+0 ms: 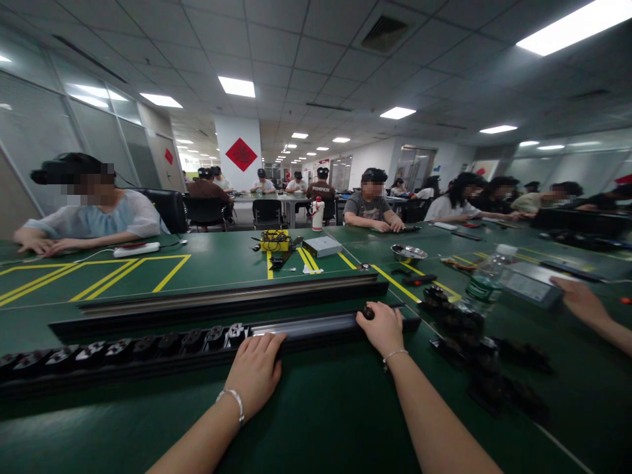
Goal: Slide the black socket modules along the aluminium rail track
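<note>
A long black rail [306,331] lies across the table in front of me, its left part filled with a row of black socket-like modules [118,350]. My left hand [254,368] grips the rail's near edge, fingers curled over it just right of the last module in the row. Farther right, my right hand [385,326] has its fingers closed round a small dark part [368,313] over the rail's channel. That part looks like a black module, mostly covered by the fingers. Right of my right hand, several loose black modules [486,359] lie in a blurred heap.
Behind the rail lies a second black rail [237,295]. A water bottle [486,280], a metal box [530,284] with another person's hand [582,303] at it, and a steel bowl [409,253] are at right. A yellow box [275,241] with cables stands farther back.
</note>
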Action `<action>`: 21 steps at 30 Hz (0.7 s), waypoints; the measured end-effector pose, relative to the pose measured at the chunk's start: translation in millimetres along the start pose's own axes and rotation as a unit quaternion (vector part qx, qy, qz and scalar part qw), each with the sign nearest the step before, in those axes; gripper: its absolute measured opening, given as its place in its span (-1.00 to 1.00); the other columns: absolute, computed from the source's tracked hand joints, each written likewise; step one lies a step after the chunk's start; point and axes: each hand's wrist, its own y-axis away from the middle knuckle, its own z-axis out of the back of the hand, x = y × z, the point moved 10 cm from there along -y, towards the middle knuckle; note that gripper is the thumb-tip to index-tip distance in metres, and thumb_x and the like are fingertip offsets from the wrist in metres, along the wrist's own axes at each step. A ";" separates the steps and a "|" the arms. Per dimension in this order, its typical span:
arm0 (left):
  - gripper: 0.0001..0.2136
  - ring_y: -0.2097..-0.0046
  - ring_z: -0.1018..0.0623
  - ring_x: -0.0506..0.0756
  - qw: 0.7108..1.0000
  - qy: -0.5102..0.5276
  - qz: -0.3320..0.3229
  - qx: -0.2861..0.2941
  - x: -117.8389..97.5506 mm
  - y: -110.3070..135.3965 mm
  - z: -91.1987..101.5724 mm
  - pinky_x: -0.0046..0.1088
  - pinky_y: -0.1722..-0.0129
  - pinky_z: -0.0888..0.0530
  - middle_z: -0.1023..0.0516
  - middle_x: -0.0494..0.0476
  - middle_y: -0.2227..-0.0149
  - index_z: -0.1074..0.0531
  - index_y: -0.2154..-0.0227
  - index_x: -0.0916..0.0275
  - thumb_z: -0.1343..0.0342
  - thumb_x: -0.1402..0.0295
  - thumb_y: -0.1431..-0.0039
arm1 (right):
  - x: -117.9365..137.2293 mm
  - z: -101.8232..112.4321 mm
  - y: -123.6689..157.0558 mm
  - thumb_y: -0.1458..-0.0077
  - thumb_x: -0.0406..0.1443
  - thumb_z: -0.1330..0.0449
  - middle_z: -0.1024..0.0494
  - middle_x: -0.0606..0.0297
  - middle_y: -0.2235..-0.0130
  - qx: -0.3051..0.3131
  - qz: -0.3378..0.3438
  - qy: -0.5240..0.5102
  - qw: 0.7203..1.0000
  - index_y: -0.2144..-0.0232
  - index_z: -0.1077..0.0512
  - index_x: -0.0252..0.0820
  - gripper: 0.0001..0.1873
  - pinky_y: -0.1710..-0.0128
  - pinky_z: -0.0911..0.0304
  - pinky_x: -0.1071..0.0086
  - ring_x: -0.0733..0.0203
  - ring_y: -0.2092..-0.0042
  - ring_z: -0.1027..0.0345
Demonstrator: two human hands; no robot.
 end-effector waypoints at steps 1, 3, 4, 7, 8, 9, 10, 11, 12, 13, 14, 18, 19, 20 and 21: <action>-0.58 0.05 -0.35 0.09 1.000 -0.002 -0.001 -0.001 -0.2 0.0 0.3 -0.30 -0.01 -0.16 -0.40 0.07 0.08 -0.20 -0.02 0.09 0.06 0.43 -0.05 | -0.3 -0.1 0.0 0.07 -0.14 -0.04 -0.45 0.18 0.13 -0.003 0.001 0.001 1.000 0.32 -0.43 -0.17 -0.69 -0.10 0.22 0.08 0.06 -0.03 -0.18; -0.58 0.06 -0.35 0.09 1.000 -0.005 -0.002 -0.002 -0.7 0.0 0.8 -0.30 0.00 -0.17 -0.40 0.08 0.09 -0.21 -0.02 0.10 0.06 0.43 -0.05 | -1.0 0.1 -0.1 0.07 -0.15 -0.05 -0.46 0.17 0.14 -0.009 0.002 0.003 1.000 0.31 -0.43 -0.18 -0.68 -0.09 0.18 0.10 0.06 -0.02 -0.19; -0.58 0.06 -0.35 0.09 1.000 -0.007 -0.002 -0.003 -0.9 0.0 0.8 -0.30 0.00 -0.17 -0.41 0.08 0.09 -0.21 -0.02 0.10 0.06 0.43 -0.05 | -1.2 0.2 -0.1 0.07 -0.15 -0.05 -0.46 0.17 0.14 -0.011 0.002 0.004 1.000 0.30 -0.43 -0.18 -0.68 -0.09 0.17 0.11 0.06 -0.02 -0.19; -0.59 0.06 -0.35 0.09 1.000 -0.006 -0.004 -0.004 -1.4 0.1 0.9 -0.30 0.00 -0.17 -0.40 0.08 0.09 -0.21 -0.02 0.10 0.07 0.43 -0.05 | -2.2 0.2 -0.7 0.06 -0.16 -0.04 -0.46 0.16 0.14 -0.017 0.005 0.005 1.000 0.29 -0.43 -0.19 -0.68 -0.08 0.15 0.12 0.06 -0.01 -0.21; -0.59 0.06 -0.35 0.09 1.000 -0.005 -0.005 -0.004 -1.6 0.2 0.9 -0.30 0.00 -0.17 -0.40 0.08 0.09 -0.21 -0.02 0.10 0.07 0.43 -0.05 | -2.4 -0.2 -1.0 0.06 -0.16 -0.04 -0.46 0.16 0.14 -0.016 0.007 0.006 1.000 0.29 -0.43 -0.20 -0.67 -0.08 0.14 0.13 0.06 -0.01 -0.21; -0.58 0.06 -0.35 0.09 1.000 -0.004 -0.005 -0.004 -1.7 0.2 0.9 -0.30 0.00 -0.17 -0.40 0.07 0.09 -0.20 -0.02 0.10 0.07 0.43 -0.05 | -2.6 -0.8 -1.5 0.05 -0.16 -0.03 -0.46 0.15 0.14 -0.015 0.009 0.007 1.000 0.29 -0.43 -0.21 -0.67 -0.08 0.13 0.13 0.06 0.00 -0.21; -0.58 0.06 -0.35 0.09 1.000 -0.003 -0.005 -0.004 -1.6 0.1 1.0 -0.31 0.00 -0.17 -0.40 0.07 0.09 -0.20 -0.02 0.10 0.07 0.44 -0.05 | -2.9 -1.3 -2.0 0.05 -0.16 -0.03 -0.46 0.15 0.14 -0.015 0.012 0.008 1.000 0.29 -0.43 -0.21 -0.66 -0.07 0.12 0.14 0.07 0.00 -0.22; -0.58 0.06 -0.35 0.09 1.000 -0.002 -0.005 -0.004 -1.6 0.1 1.2 -0.31 0.00 -0.17 -0.40 0.07 0.09 -0.20 -0.02 0.10 0.07 0.44 -0.05 | -3.3 -1.4 -2.6 0.05 -0.16 -0.02 -0.46 0.15 0.13 -0.015 0.014 0.008 1.000 0.28 -0.43 -0.21 -0.66 -0.07 0.10 0.16 0.07 0.01 -0.22; -0.58 0.06 -0.35 0.09 1.000 0.000 -0.005 -0.004 -1.7 0.0 1.4 -0.31 0.00 -0.17 -0.40 0.07 0.09 -0.20 -0.02 0.10 0.07 0.44 -0.05 | -3.7 -1.3 -3.1 0.04 -0.16 -0.02 -0.46 0.14 0.13 -0.018 0.016 0.009 1.000 0.28 -0.43 -0.22 -0.66 -0.06 0.08 0.18 0.08 0.02 -0.23; -0.58 0.06 -0.35 0.09 1.000 0.001 -0.005 -0.004 -1.7 0.0 1.6 -0.31 -0.01 -0.17 -0.40 0.07 0.09 -0.20 -0.02 0.10 0.07 0.44 -0.05 | -4.1 -0.9 -3.5 0.04 -0.17 -0.02 -0.46 0.14 0.13 -0.021 0.017 0.009 1.000 0.27 -0.42 -0.23 -0.66 -0.05 0.06 0.20 0.09 0.03 -0.24; -0.58 0.06 -0.35 0.09 1.000 0.002 -0.004 -0.004 -1.6 -0.1 1.8 -0.30 -0.01 -0.16 -0.40 0.07 0.09 -0.20 -0.02 0.10 0.07 0.44 -0.05 | -4.6 -0.4 -3.8 0.04 -0.17 -0.02 -0.46 0.13 0.13 -0.023 0.017 0.009 1.000 0.26 -0.42 -0.23 -0.66 -0.03 0.04 0.23 0.10 0.04 -0.25; -0.58 0.05 -0.34 0.09 1.000 -0.001 -0.001 -0.001 -1.2 -0.1 1.7 -0.30 -0.01 -0.16 -0.40 0.08 0.08 -0.20 -0.02 0.10 0.07 0.44 -0.05 | -4.6 0.5 -3.5 0.05 -0.17 -0.02 -0.46 0.13 0.12 -0.018 0.014 0.009 1.000 0.25 -0.41 -0.25 -0.65 -0.01 0.00 0.25 0.11 0.06 -0.26; -0.58 0.05 -0.35 0.09 1.000 -0.002 -0.002 0.000 -1.3 -0.1 1.7 -0.30 -0.01 -0.17 -0.40 0.08 0.08 -0.20 -0.02 0.10 0.07 0.44 -0.06 | -4.5 0.8 -3.0 0.05 -0.17 -0.02 -0.45 0.13 0.11 -0.015 0.011 0.010 1.000 0.26 -0.41 -0.23 -0.66 -0.03 0.02 0.23 0.10 0.04 -0.25; -0.59 0.05 -0.35 0.09 1.000 -0.001 -0.003 0.001 -1.5 -0.1 1.6 -0.30 -0.01 -0.17 -0.40 0.08 0.08 -0.20 -0.02 0.11 0.08 0.43 -0.06 | -4.6 1.3 -2.5 0.05 -0.17 -0.02 -0.45 0.14 0.10 -0.013 0.007 0.011 1.000 0.28 -0.41 -0.22 -0.67 -0.05 0.07 0.18 0.09 0.02 -0.23; -0.59 0.05 -0.35 0.10 1.000 -0.001 -0.003 0.002 -1.7 0.0 1.6 -0.29 -0.01 -0.17 -0.40 0.09 0.08 -0.20 -0.02 0.11 0.08 0.43 -0.06 | -5.1 2.0 -1.9 0.05 -0.16 -0.02 -0.44 0.16 0.08 -0.012 0.001 0.012 1.000 0.31 -0.41 -0.19 -0.69 -0.08 0.12 0.12 0.07 -0.01 -0.20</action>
